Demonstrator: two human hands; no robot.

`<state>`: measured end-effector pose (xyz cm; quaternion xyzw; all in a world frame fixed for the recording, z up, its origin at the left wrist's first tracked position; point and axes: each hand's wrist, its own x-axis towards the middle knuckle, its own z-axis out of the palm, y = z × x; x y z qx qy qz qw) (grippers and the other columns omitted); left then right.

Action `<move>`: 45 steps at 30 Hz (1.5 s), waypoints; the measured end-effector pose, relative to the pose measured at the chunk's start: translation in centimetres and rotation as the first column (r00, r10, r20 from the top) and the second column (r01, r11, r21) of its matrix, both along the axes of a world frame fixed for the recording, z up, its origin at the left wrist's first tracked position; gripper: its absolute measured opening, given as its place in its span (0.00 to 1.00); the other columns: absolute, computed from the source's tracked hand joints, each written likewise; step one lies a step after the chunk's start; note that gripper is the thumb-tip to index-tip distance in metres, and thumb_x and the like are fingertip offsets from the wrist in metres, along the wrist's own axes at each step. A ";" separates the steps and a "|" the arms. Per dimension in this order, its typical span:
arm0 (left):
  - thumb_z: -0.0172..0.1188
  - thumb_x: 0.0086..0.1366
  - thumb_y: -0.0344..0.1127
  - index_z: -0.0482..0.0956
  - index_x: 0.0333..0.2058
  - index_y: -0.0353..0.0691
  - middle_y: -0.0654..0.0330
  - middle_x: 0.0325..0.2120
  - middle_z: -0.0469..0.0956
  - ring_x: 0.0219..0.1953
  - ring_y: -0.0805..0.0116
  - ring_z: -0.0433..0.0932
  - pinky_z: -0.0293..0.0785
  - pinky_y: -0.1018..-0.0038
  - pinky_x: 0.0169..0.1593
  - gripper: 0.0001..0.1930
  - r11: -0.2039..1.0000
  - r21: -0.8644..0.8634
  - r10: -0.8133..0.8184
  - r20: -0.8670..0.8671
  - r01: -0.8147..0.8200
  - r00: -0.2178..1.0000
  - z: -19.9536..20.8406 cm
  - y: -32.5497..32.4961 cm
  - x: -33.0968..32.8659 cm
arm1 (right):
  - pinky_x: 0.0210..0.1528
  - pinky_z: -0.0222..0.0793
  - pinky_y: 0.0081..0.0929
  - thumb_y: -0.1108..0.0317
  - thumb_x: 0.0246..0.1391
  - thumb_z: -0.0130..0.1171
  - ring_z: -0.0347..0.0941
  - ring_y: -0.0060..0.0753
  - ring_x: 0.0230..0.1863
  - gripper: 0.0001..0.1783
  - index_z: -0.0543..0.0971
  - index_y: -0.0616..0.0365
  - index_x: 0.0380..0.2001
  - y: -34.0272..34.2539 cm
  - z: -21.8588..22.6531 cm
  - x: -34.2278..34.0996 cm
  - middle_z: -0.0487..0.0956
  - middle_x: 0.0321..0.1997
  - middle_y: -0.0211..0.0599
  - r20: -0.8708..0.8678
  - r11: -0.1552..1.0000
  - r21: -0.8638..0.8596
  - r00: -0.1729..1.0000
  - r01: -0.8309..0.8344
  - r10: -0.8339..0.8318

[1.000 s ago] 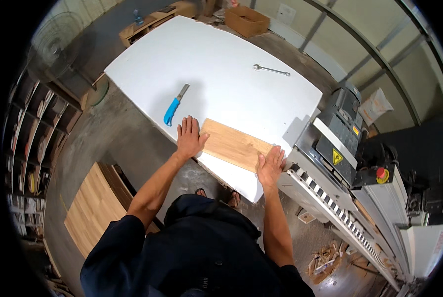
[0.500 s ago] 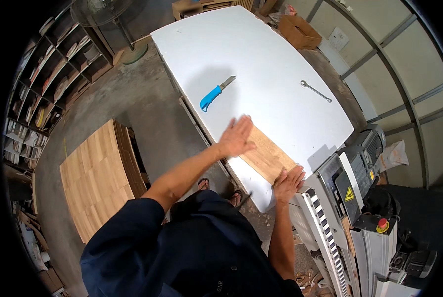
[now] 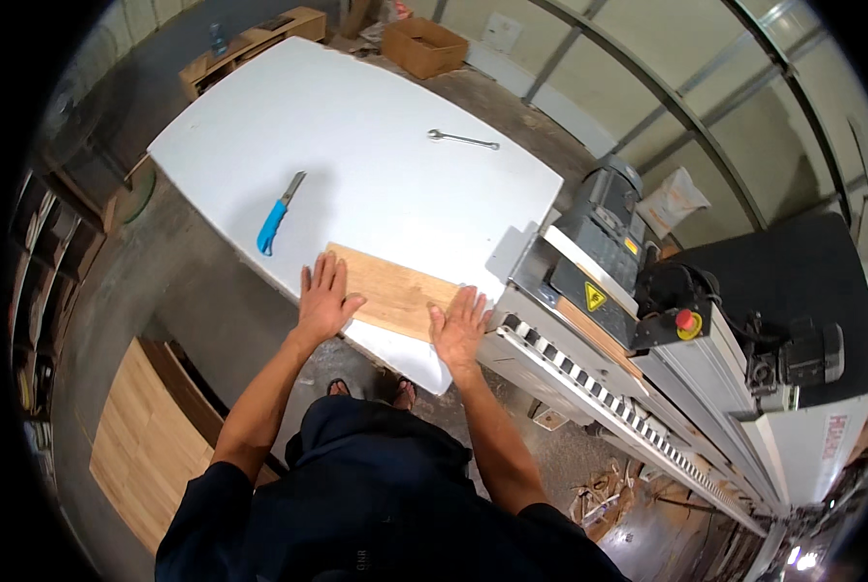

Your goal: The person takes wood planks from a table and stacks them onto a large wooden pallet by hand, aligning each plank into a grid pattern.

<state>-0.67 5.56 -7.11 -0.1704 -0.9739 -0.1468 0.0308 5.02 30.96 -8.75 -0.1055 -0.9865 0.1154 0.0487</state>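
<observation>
A short wooden board (image 3: pixel 393 293) lies flat on the white tabletop (image 3: pixel 356 136), close to its near edge. My left hand (image 3: pixel 325 299) rests on the board's left end, fingers stretched out and thumb apart. At the other end my right hand (image 3: pixel 459 328) lies with fingers extended over the board's right edge, beside the machine. Neither hand wraps round anything. Beyond my left hand lies a utility knife (image 3: pixel 277 218) with a blue handle and its blade out. Farther back on the table is a metal wrench (image 3: pixel 463 140).
On the right stands a long machine with a black-and-white striped conveyor (image 3: pixel 589 388), a grey motor (image 3: pixel 599 204) and a red stop button (image 3: pixel 687 321). Stacked wooden boards (image 3: pixel 148 446) are at the lower left. A cardboard box (image 3: pixel 424 47) sits behind the table.
My view has swung to the right, so the table appears farther left and more of the machine shows. Both hands stay at the board's ends; the knife and wrench lie as before.
</observation>
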 end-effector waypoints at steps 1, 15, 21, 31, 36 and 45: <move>0.47 0.60 0.58 0.53 0.59 0.30 0.42 0.62 0.47 0.65 0.47 0.42 0.35 0.48 0.63 0.39 1.000 0.005 0.000 -0.009 0.000 1.000 -0.1 -0.2 0.3 | 0.66 0.28 0.53 0.45 0.59 0.33 0.36 0.61 0.68 0.40 0.50 0.72 0.61 0.1 -0.2 0.3 0.48 0.66 0.60 -0.086 0.998 -0.043 0.996 -0.041 0.037; 0.58 0.56 0.50 0.64 0.52 0.27 0.40 0.48 0.69 0.44 0.52 0.74 0.71 0.66 0.47 0.34 0.762 0.636 -0.299 0.181 0.120 0.937 5.2 16.4 -2.6 | 0.67 0.28 0.47 0.46 0.58 0.36 0.39 0.51 0.68 0.37 0.57 0.67 0.59 0.7 -0.7 0.9 0.52 0.66 0.50 -0.151 0.987 -0.159 0.989 -0.027 0.003; 0.59 0.57 0.50 0.71 0.46 0.30 0.49 0.40 0.75 0.39 0.63 0.76 0.73 0.71 0.41 0.27 0.575 0.666 -0.314 0.716 -0.475 0.624 5.7 22.3 -7.6 | 0.66 0.35 0.49 0.51 0.57 0.40 0.46 0.51 0.66 0.33 0.60 0.65 0.58 0.2 -0.3 0.8 0.58 0.63 0.49 -0.245 0.985 -0.170 0.969 -0.013 -0.029; 0.56 0.58 0.28 0.69 0.41 0.25 0.48 0.35 0.74 0.33 0.60 0.79 0.79 0.71 0.36 0.14 0.219 0.673 -0.437 0.715 -0.706 0.546 5.6 17.0 -6.5 | 0.65 0.40 0.48 0.53 0.57 0.44 0.51 0.52 0.64 0.29 0.65 0.66 0.54 1.0 -0.9 1.7 0.62 0.60 0.50 -0.339 0.984 -0.170 0.941 -0.046 -0.015; 0.50 0.61 0.25 0.70 0.37 0.29 0.52 0.33 0.73 0.36 0.57 0.78 0.79 0.69 0.39 0.07 0.061 0.688 -0.400 0.681 -0.724 0.613 4.2 4.8 -4.1 | 0.60 0.53 0.42 0.66 0.53 0.51 0.59 0.54 0.58 0.23 0.67 0.68 0.51 0.2 1.2 6.1 0.65 0.56 0.51 -0.422 0.909 -0.366 0.906 -0.199 0.029; 0.48 0.64 0.29 0.73 0.36 0.26 0.51 0.32 0.77 0.31 0.64 0.78 0.77 0.72 0.38 0.10 0.035 0.644 -0.245 0.747 -0.764 0.618 2.6 -5.6 1.7 | 0.56 0.59 0.40 0.70 0.49 0.55 0.62 0.52 0.55 0.20 0.71 0.66 0.47 -3.7 5.2 6.5 0.68 0.54 0.47 -0.540 0.809 -0.318 0.796 -0.494 0.273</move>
